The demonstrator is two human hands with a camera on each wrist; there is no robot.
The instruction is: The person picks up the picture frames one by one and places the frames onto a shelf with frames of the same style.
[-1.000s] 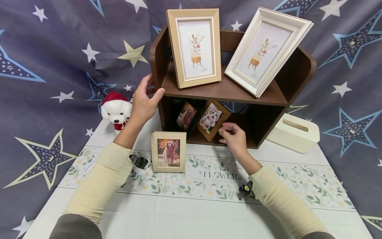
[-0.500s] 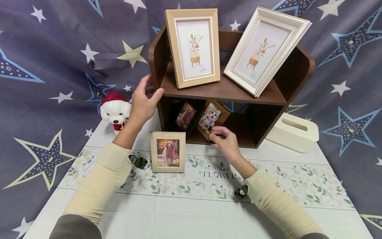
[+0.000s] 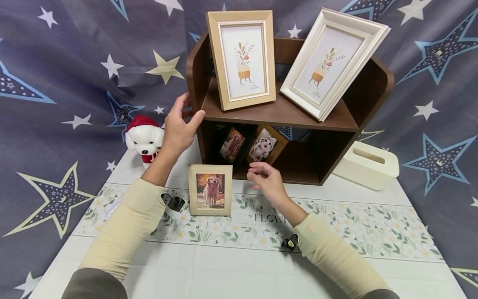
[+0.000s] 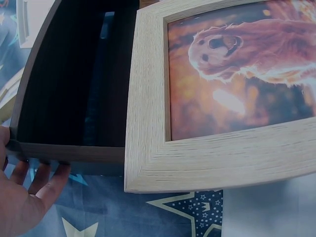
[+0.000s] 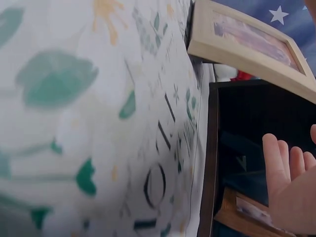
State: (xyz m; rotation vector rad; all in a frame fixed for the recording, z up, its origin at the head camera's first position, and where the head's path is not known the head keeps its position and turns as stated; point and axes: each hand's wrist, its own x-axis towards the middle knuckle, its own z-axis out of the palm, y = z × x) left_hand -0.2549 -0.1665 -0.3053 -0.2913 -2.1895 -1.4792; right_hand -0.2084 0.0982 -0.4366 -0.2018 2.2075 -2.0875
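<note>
A brown wooden shelf (image 3: 317,120) stands on the table, and my left hand (image 3: 180,124) grips its left side panel, thumb at the front edge and fingers on the outer face. In the left wrist view its fingers (image 4: 42,180) lie along the panel. My right hand (image 3: 268,182) is in front of the lower compartment, holding nothing, its fingers loosely bent. Behind it leans a brown frame (image 3: 274,146) with a cat picture, tilted, its lower corner hidden by the hand. A pale wooden frame (image 3: 228,191) with a dog picture stands upright on the table between my arms.
A light wood frame (image 3: 270,62) and a tilted white frame (image 3: 364,62) stand on the upper shelf. Inside the lower left leans a dark frame with a dog picture (image 3: 232,145). A plush dog (image 3: 144,141) is at the left, a cream tissue box (image 3: 367,166) at the right.
My right hand has moved left and slightly toward me, away from the cat frame's right edge to just in front of its lower corner. The left hand and the frames have stayed put.
</note>
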